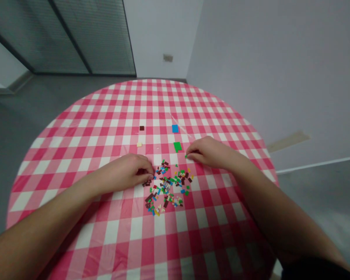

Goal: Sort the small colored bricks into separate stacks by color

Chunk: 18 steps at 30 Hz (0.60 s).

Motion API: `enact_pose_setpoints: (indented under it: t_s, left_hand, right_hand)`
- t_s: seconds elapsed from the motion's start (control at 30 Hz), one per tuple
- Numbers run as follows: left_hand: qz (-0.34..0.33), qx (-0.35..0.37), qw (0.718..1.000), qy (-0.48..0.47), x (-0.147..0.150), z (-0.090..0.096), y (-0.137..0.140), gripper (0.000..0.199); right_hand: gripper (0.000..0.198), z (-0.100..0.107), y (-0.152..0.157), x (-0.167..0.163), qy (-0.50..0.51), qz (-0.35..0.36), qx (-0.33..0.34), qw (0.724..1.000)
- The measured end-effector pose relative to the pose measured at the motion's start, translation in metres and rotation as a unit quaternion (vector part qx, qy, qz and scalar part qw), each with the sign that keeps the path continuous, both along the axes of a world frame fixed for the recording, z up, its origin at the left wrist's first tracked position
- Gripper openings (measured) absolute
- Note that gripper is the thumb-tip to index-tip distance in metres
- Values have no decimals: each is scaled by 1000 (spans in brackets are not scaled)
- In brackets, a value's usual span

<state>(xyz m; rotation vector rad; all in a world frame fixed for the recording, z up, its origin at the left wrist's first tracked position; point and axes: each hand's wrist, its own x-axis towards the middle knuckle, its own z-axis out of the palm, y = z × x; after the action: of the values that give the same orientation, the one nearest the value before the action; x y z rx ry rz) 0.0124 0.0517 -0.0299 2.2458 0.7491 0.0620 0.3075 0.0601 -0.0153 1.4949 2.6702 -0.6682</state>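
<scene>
A pile of small toy building bricks (167,186) in brown, green, blue, white, yellow and red lies on the table. At its left edge is my left hand (135,170), thumb and fingers pinched together close to some dark brown bricks (146,183); whatever is between the fingertips is too small to make out. My right hand (208,153) pinches a tiny green brick (186,156) just above and right of the pile. Close to it lies a flat green plate (177,147), with a flat blue plate (175,128) beyond.
A dark brown piece (141,128) and a cream piece (139,144) lie apart, beyond my left hand. A red-and-white checked cloth (105,112) covers the round table. Behind stand a pale wall (251,58) and a glass partition (72,39) with blinds.
</scene>
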Motion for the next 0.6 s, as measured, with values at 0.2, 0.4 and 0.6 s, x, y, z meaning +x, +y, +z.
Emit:
enact_pose_setpoints:
  t_s: [0.2, 0.4, 0.6]
  left_hand:
    - [2, -5, 1000, 3, 0, 0, 0, 24]
    - [1, -9, 1000, 3, 0, -2, 1, 24]
    - [3, -10, 1000, 1, -1, 0, 0, 24]
  right_hand:
    - [22, -5, 3, -1, -28, 18, -1, 999]
    - [20, -2, 4, 1, -34, -1, 10, 999]
    - [17, -8, 5, -2, -38, -18, 19, 999]
